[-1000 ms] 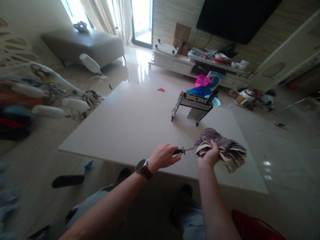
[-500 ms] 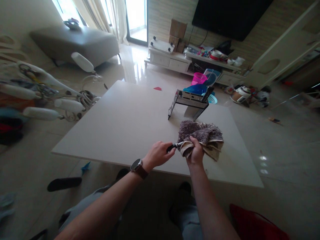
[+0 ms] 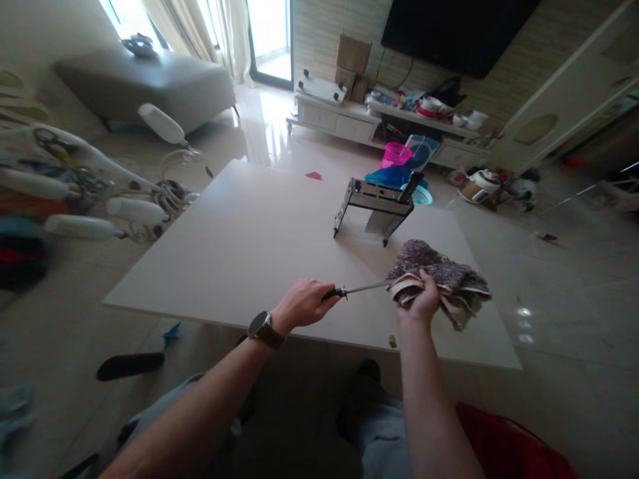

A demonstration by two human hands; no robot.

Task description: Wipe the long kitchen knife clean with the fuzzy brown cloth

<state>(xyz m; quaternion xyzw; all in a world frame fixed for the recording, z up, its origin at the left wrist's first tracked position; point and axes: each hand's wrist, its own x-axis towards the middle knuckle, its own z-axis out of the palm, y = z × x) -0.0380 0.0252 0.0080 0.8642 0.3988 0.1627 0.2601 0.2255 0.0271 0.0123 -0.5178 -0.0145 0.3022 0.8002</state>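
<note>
My left hand (image 3: pixel 304 306), with a watch on its wrist, is closed round the black handle of a sharpening steel (image 3: pixel 365 288). The thin rod points right, and its far end is hidden in a folded brown towel (image 3: pixel 454 283). My right hand (image 3: pixel 421 305) grips that towel from below, its thumb lying over the pale edge. Both hands are above the near side of the white table (image 3: pixel 224 253). Beyond them stands a metal-framed knife block (image 3: pixel 379 193) with a black handle sticking up at its right end.
A small dark yellowish bit (image 3: pixel 393 341) lies at the table's near edge. Behind the table are a pink basket (image 3: pixel 396 154) and a light-blue basket (image 3: pixel 422 195). A lamp with white shades (image 3: pixel 134 209) is at the left, and a red bag-like thing (image 3: pixel 509 442) lies low right.
My right hand has moved right with the towel, while my left hand has shifted slightly left. More of the steel's rod now shows between them.
</note>
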